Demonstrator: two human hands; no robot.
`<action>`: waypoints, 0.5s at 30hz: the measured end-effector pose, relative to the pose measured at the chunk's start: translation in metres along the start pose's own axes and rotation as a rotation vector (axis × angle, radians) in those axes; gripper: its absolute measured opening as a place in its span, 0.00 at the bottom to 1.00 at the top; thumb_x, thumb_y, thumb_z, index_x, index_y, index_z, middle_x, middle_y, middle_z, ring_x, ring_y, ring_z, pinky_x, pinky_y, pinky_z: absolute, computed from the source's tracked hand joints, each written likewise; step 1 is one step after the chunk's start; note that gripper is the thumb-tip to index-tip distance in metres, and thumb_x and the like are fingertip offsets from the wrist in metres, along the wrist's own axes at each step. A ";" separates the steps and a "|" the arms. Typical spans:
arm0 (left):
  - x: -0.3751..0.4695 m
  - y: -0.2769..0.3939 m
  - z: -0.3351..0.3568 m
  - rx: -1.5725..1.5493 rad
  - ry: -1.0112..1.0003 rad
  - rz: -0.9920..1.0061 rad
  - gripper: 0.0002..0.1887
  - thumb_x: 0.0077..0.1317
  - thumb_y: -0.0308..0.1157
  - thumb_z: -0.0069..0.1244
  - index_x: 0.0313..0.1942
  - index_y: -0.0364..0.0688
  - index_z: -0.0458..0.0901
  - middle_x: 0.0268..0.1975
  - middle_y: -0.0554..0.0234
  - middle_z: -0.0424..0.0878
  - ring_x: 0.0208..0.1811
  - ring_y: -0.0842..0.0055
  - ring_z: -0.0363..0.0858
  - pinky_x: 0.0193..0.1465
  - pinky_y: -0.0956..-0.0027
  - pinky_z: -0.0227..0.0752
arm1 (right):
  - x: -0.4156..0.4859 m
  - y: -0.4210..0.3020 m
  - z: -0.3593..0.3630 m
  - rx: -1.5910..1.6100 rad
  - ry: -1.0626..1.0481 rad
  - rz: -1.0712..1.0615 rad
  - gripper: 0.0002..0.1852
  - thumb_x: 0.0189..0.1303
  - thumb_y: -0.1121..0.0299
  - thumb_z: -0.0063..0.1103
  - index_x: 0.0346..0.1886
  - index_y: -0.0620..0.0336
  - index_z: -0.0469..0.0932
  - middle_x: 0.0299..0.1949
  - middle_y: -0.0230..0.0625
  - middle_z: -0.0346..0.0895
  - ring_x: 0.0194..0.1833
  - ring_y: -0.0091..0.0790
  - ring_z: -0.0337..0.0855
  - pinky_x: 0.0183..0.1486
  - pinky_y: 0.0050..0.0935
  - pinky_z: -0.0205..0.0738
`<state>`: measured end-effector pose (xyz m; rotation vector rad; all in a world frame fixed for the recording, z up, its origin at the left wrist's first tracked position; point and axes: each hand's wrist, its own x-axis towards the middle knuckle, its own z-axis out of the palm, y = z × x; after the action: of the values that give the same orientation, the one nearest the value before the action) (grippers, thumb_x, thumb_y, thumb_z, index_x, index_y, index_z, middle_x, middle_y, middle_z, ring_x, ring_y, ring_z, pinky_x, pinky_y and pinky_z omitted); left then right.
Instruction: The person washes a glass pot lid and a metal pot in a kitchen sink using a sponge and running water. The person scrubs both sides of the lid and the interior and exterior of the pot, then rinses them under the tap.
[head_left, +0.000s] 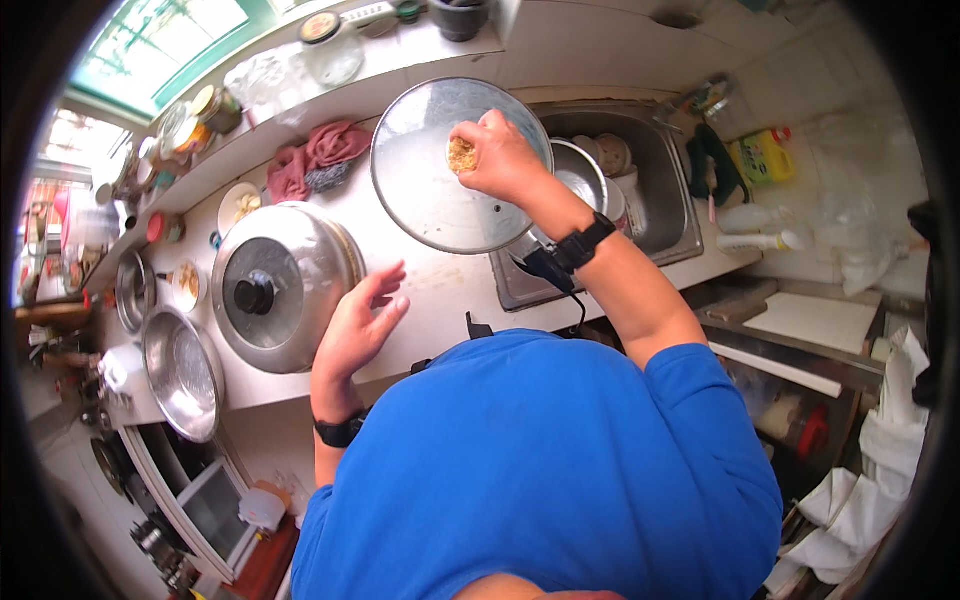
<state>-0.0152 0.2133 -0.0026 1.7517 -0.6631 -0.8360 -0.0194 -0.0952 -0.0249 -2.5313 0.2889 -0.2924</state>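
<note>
My right hand (495, 154) grips the golden-brown knob (461, 155) of a large round glass pan lid (427, 202), holding it over the counter beside the sink. Part of a metal pot (581, 169) shows behind the lid's right edge. My left hand (364, 322) has its fingers apart and holds nothing; it is next to the right side of a big metal steamer pot whose domed lid (289, 315) has a glass centre and a black knob (253, 297).
The metal sink (667, 217) at the right holds bowls (613, 154). Reddish cloths (330, 150) lie behind the steamer. At the left are a metal basin (180, 371), a small dish of food (189, 285) and a plate of pale pieces (240, 204). Jars (217, 109) line the windowsill.
</note>
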 end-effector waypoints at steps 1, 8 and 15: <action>0.012 -0.009 0.009 -0.057 0.046 -0.073 0.26 0.70 0.31 0.54 0.66 0.34 0.70 0.59 0.47 0.80 0.61 0.65 0.78 0.62 0.65 0.71 | -0.008 0.005 -0.012 0.033 0.019 0.031 0.21 0.45 0.68 0.69 0.47 0.45 0.82 0.48 0.48 0.72 0.51 0.54 0.76 0.57 0.43 0.74; 0.109 -0.013 0.087 -0.892 0.097 -0.003 0.20 0.78 0.39 0.43 0.61 0.35 0.68 0.55 0.45 0.81 0.52 0.62 0.83 0.57 0.60 0.78 | -0.052 0.039 -0.064 0.149 0.105 0.133 0.23 0.42 0.65 0.72 0.47 0.48 0.82 0.46 0.48 0.73 0.48 0.52 0.80 0.55 0.41 0.76; 0.133 0.002 0.143 -1.055 0.285 -0.042 0.19 0.77 0.44 0.44 0.50 0.35 0.74 0.54 0.37 0.81 0.51 0.50 0.84 0.56 0.51 0.79 | -0.074 0.067 -0.073 0.255 0.112 0.041 0.20 0.47 0.62 0.74 0.46 0.49 0.82 0.45 0.48 0.74 0.46 0.50 0.81 0.53 0.40 0.76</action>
<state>-0.0484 0.0299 -0.0616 0.8808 0.0501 -0.7353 -0.1194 -0.1674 -0.0134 -2.2591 0.3248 -0.4276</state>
